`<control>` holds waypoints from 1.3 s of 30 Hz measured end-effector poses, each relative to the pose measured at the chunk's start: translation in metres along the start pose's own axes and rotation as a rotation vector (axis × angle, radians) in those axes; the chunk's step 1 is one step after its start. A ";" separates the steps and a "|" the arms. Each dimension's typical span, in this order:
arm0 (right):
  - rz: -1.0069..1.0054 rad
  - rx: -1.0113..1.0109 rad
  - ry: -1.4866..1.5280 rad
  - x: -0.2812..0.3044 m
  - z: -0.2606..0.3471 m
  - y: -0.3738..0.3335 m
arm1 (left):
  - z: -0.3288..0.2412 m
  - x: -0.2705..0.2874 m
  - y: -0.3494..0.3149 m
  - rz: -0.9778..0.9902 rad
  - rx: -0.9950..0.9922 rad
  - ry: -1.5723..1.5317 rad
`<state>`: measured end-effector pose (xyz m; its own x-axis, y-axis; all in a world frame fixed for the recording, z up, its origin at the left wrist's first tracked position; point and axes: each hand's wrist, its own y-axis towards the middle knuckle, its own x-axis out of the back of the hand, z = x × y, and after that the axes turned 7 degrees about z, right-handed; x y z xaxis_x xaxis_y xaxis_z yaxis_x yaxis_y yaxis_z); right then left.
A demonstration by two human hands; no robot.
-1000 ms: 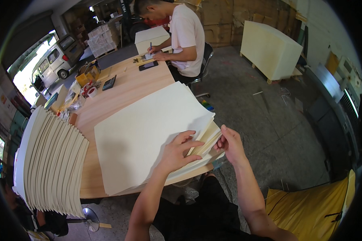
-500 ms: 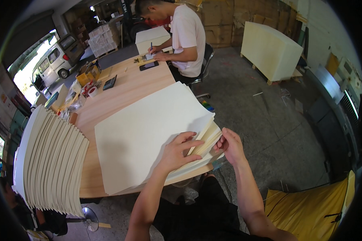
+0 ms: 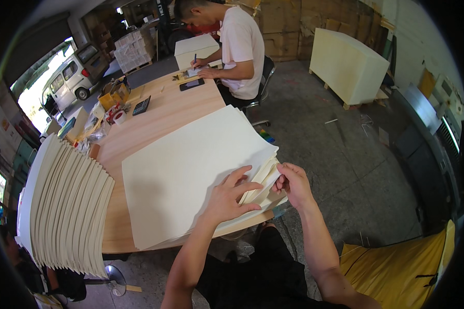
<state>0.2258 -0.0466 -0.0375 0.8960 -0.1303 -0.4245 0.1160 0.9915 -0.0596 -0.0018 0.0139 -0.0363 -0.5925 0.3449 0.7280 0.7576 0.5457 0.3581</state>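
Large cream-white paper sheets (image 3: 185,170) lie in a stack on the table, with several corners on the right bent upward and fanned apart. My left hand (image 3: 231,194) rests on the stack beside those raised corners, thumb and fingers spread. Pinched between the thumb and fingers of my right hand (image 3: 295,186) is the edge of the sheets at that corner. How many sheets it grips cannot be made out.
A tall fanned pile of similar sheets (image 3: 69,206) stands at the table's left. Farther along the wooden table (image 3: 178,105) are a calculator (image 3: 141,106), tape rolls (image 3: 119,118) and a phone (image 3: 192,84). A seated co-worker (image 3: 241,51) writes there. Yellow fabric (image 3: 397,268) lies at lower right.
My right hand has shifted slightly left, and the raised corners between my hands have changed their bend. My left hand has barely moved, its fingers slightly higher.
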 end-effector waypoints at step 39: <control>0.000 0.037 -0.017 0.001 -0.010 -0.005 | 0.020 -0.008 -0.004 -0.043 -0.046 -0.036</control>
<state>0.2217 -0.0512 -0.0465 0.9029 -0.1309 -0.4094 0.1320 0.9909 -0.0257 -0.0055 0.0240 -0.0556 -0.6335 0.3495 0.6903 0.7426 0.5252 0.4156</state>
